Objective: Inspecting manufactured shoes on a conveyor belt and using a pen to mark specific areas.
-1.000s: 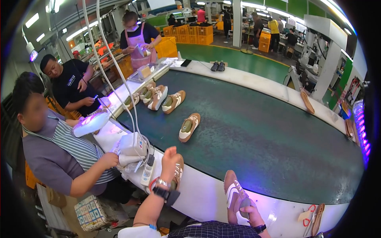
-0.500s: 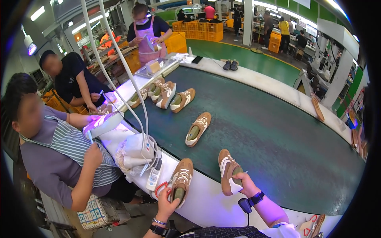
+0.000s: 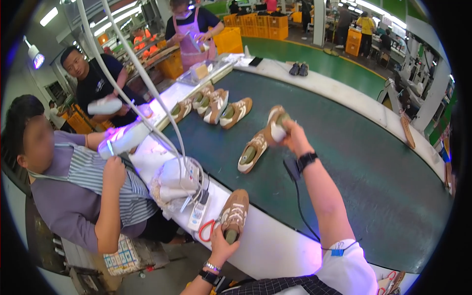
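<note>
My left hand (image 3: 222, 246) is closed round the heel of a brown suede sneaker (image 3: 235, 212) with white laces, a green last inside. That shoe's toe points away from me over the white ledge (image 3: 268, 236). Out over the dark green belt (image 3: 359, 172), my right hand (image 3: 297, 138) grips the heel of a second brown sneaker (image 3: 275, 117), slightly blurred. A matching sneaker (image 3: 252, 155) lies on the belt just left of it, close to or touching it. Beside my left hand are red-handled scissors (image 3: 206, 231).
Several brown sneakers (image 3: 215, 108) sit farther up the belt. White hoses (image 3: 157, 93) hang near a white power strip (image 3: 199, 214). A co-worker in a striped apron (image 3: 88, 169) holds a shoe at the left; another person (image 3: 98, 73) and one in a pink apron (image 3: 191, 37) also handle shoes.
My right hand has carried its sneaker forward and over the belt, beside the lying one. My left hand still holds its shoe. The person in black now holds up a shoe.
</note>
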`<action>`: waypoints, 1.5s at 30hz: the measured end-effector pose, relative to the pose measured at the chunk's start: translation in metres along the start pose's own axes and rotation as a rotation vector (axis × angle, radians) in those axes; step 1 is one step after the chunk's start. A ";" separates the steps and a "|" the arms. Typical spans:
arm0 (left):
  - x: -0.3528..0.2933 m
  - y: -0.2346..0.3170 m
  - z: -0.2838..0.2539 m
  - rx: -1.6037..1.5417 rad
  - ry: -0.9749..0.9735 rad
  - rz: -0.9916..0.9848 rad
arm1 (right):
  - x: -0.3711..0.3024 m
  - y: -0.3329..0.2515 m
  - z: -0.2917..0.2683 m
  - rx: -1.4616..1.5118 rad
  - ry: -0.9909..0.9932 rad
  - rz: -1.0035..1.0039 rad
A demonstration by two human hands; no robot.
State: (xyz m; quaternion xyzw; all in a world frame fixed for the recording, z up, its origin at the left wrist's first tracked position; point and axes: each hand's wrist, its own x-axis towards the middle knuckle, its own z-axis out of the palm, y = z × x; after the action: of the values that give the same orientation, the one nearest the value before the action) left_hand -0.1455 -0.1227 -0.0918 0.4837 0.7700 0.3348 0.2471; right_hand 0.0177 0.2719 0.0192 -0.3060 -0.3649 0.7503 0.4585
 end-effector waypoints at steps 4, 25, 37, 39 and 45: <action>-0.006 0.003 -0.007 0.111 0.063 -0.027 | -0.027 0.010 0.048 -0.145 -0.033 0.033; -0.038 0.092 -0.034 -1.132 -0.466 -0.171 | -0.412 0.142 -0.198 -1.605 0.486 -0.310; -0.025 0.129 0.031 -1.280 -0.885 -0.224 | -0.397 0.142 -0.186 -1.458 0.705 -0.347; 0.014 0.146 0.045 -1.254 -0.882 -0.156 | -0.401 0.146 -0.194 -1.448 0.721 -0.335; 0.211 0.151 0.063 -1.335 -0.242 0.194 | -0.388 0.135 -0.150 -1.450 0.674 -0.264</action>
State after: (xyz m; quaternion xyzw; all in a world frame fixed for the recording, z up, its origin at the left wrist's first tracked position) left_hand -0.1000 0.1338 -0.0313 0.3285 0.3191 0.7020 0.5455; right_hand 0.2257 -0.0842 -0.1264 -0.6909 -0.6360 0.1343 0.3163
